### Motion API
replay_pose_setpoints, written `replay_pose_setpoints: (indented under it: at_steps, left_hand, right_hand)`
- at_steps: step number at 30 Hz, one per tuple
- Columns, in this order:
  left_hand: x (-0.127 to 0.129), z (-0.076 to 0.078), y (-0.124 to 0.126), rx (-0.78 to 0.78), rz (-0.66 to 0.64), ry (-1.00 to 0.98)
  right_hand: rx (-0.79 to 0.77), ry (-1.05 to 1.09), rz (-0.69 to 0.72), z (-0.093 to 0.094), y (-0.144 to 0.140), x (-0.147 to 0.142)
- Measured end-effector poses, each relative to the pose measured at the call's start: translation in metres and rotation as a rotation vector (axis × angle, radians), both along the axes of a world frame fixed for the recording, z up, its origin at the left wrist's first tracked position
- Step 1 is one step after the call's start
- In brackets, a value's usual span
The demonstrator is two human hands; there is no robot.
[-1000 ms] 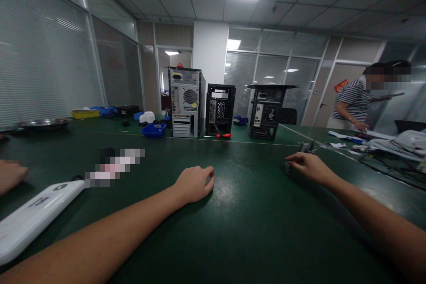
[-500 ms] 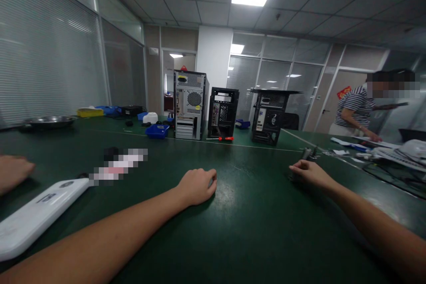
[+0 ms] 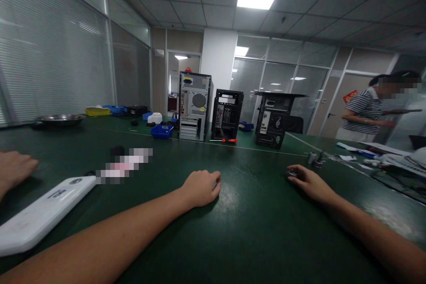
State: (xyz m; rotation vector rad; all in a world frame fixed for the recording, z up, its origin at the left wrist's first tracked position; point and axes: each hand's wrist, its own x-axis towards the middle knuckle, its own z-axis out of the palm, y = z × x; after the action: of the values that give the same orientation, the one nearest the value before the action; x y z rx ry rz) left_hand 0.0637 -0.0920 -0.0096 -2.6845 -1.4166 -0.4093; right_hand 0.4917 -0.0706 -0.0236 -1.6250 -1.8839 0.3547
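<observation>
My left hand (image 3: 202, 188) rests on the green table (image 3: 246, 239) near the middle, its fingers curled inward. What it holds, if anything, is hidden by the fingers. To the right, my right hand (image 3: 309, 183) is closed, thumb and fingers pinching a small shiny metal piece (image 3: 292, 173) just above or on the table; its exact kind is too small to tell. Just beyond that hand stand a grey metal cylinder (image 3: 311, 158) and a small dark metal part (image 3: 318, 160).
Three computer cases (image 3: 195, 106) stand across the table, with a red-handled screwdriver (image 3: 229, 140) before them. A blue tray (image 3: 162, 131) sits nearby. Left are a white panel-like device (image 3: 49, 213) and another person's hand (image 3: 18, 166). A person in stripes (image 3: 362, 111) stands at right.
My right hand has moved slightly left and nearer, away from the metal cylinder, and the shiny piece now shows in its fingers. The striped person's hand has lifted off the table.
</observation>
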Motion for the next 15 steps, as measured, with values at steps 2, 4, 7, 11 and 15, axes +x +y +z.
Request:
replay_pose_setpoints:
  at_steps: [2,4,7,11,15]
  left_hand:
    - [-0.001,0.001,-0.001,0.002,-0.006,-0.003]
    - [-0.002,0.002,-0.001,-0.002,-0.009,-0.013]
    - [-0.003,0.004,-0.003,-0.002,-0.022,-0.026]
    - [0.003,0.005,-0.013,-0.012,-0.056,-0.092]
    - [0.018,0.006,-0.031,-0.009,-0.125,-0.136]
  right_hand:
    - [0.062,0.008,0.002,-0.001,-0.001,-0.009]
    - [0.115,-0.009,0.016,0.002,-0.004,-0.024]
    - [0.171,-0.069,0.092,0.011,-0.011,-0.056]
    - [0.224,-0.193,0.214,0.023,-0.034,-0.115]
    - [0.345,-0.294,0.409,0.027,-0.065,-0.169]
